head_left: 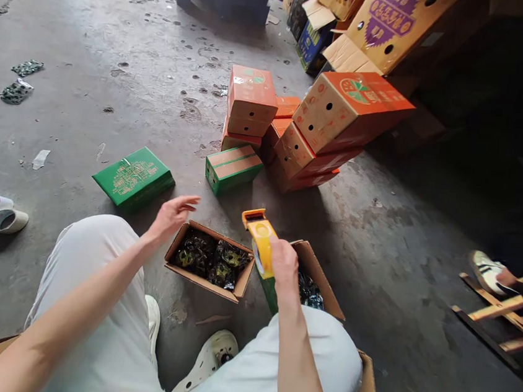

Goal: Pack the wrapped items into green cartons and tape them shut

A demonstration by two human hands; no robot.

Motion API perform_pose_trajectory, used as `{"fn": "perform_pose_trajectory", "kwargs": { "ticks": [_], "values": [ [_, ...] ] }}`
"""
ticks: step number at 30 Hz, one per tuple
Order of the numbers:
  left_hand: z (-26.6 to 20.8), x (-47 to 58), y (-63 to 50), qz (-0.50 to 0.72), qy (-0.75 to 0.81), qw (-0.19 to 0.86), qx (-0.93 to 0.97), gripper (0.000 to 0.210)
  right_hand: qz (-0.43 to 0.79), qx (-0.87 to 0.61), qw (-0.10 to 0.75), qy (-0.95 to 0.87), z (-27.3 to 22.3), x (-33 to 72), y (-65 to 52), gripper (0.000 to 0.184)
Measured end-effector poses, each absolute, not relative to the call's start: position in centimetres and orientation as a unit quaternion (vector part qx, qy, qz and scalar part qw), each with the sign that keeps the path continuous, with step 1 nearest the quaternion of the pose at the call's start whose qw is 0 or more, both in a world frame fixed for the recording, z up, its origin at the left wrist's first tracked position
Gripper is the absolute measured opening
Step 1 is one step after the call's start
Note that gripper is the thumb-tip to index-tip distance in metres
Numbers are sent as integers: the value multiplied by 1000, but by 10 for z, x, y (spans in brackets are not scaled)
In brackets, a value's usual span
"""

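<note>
My right hand (285, 264) wraps its fingers round the yellow tape dispenser (263, 244); my left hand (171, 219) is loosely outstretched, empty. Open carton (244, 279) between them: swing too low, the dispenser could snag those black-wrapped packs (228, 262).

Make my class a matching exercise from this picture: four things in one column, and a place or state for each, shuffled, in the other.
Things:
1. yellow tape dispenser
2. left hand
3. middle open box
4. hollow white cylinders

Places or states:
A. filled with dark, shiny packets
B. on the floor at the far left
C. gripped in the right hand
D. raised, holding nothing

Right pairs: 1-C, 2-D, 3-A, 4-B.
</note>
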State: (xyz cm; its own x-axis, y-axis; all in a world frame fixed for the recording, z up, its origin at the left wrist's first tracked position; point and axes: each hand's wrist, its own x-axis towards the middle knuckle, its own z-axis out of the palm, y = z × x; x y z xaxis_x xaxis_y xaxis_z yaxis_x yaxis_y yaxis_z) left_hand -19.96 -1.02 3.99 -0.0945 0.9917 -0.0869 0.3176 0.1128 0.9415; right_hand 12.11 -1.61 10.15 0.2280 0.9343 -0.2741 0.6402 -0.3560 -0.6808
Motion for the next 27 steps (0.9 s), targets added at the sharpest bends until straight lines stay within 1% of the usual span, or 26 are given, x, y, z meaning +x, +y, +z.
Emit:
{"fn": "perform_pose_trajectory", "kwargs": {
  "ticks": [1, 2, 5, 6, 8, 10, 13, 15, 17, 19, 21, 22, 24, 27],
  "values": [
    [38, -211, -8, 368, 674, 403, 497, 55, 332, -760, 245, -502, 102, 132, -16, 55],
    [36, -221, -7, 319, 700, 428, 474, 65, 329, -770, 261, -480, 102, 141, -16, 57],
    [39, -237, -14, 178, 664, 584, 432, 88, 360, -789, 286, -407, 102, 155, -21, 64],
    [42, -238, -17, 153, 640, 625, 421, 92, 388, -783, 298, -384, 102, 156, -22, 66],
    [48, -236, -23, 137, 614, 664, 404, 96, 431, -763, 319, -361, 100, 156, -25, 68],
    [51, -233, -25, 135, 613, 666, 402, 103, 405, -767, 324, -378, 100, 159, -27, 69],
    [46, -227, -25, 114, 635, 639, 419, 116, 253, -814, 276, -444, 105, 171, -26, 70],
    [40, -225, -24, 93, 647, 628, 422, 115, 179, -836, 204, -477, 110, 179, -26, 66],
    [37, -225, -22, 85, 644, 644, 404, 105, 163, -849, 96, -494, 112, 184, -26, 59],
    [36, -227, -19, 98, 624, 681, 369, 99, 180, -847, -22, -499, 112, 184, -28, 52],
    [38, -230, -17, 124, 597, 719, 334, 98, 201, -836, -93, -502, 108, 183, -29, 49],
    [40, -231, -16, 136, 586, 731, 323, 99, 208, -832, -103, -504, 105, 182, -29, 48],
    [42, -232, -15, 149, 580, 732, 325, 100, 218, -831, -89, -504, 98, 183, -29, 49],
    [38, -230, -16, 126, 612, 688, 369, 99, 217, -856, -19, -469, 86, 189, -26, 61]
  ]
}}
